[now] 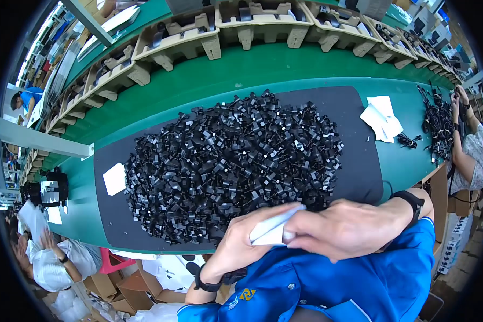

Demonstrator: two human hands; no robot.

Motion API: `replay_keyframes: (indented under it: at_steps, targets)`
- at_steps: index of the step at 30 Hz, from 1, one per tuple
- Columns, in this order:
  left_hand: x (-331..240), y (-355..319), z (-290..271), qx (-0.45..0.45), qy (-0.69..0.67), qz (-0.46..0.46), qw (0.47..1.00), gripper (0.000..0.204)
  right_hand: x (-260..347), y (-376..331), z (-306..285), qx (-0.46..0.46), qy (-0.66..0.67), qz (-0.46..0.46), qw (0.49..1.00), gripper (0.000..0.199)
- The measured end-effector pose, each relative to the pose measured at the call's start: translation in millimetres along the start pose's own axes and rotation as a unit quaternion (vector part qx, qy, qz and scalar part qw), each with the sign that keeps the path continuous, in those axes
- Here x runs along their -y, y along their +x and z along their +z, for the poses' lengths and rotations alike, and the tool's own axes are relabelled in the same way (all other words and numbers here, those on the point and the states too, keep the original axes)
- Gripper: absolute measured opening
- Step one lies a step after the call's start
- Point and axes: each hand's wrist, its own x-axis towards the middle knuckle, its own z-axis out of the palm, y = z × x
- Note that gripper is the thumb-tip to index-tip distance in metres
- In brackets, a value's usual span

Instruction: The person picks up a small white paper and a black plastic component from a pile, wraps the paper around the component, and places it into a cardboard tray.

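Note:
Close in front of my body, my left hand (237, 241) and my right hand (338, 228) come together over a folded white sheet (269, 229). I cannot tell whether it is paper or cloth. The left fingers curl round its far side, while the right fingers pinch its right edge. Whether anything lies inside the fold is hidden. Just beyond both hands spreads a large heap of small black plastic parts (231, 161), with shiny bits of metal among them. The heap rests on a dark grey mat (354, 145).
White paper (114, 178) lies left of the heap, another white sheet (381, 118) to the right. Black cables (437, 123) are piled near a person (469, 145) at far right. Moulded cardboard trays (263, 24) line the far side. Another person (64, 257) works at left.

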Motion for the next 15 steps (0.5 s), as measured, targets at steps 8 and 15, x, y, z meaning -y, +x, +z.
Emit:
replay_keyframes:
  at_steps: [8, 15]
  targets:
    - [6.7, 6.1, -4.0, 0.085, -0.173, -0.072, 0.979, 0.061, -4.0, 23.5, 3.6, 0.221, -0.004, 0.107, 0.969, 0.014]
    - [9.3, -13.2, -24.9, -0.105, -0.108, -0.050, 0.987, 0.063, -87.7, 35.8, -16.1, -0.117, -0.237, 0.018, 0.964, 0.018]
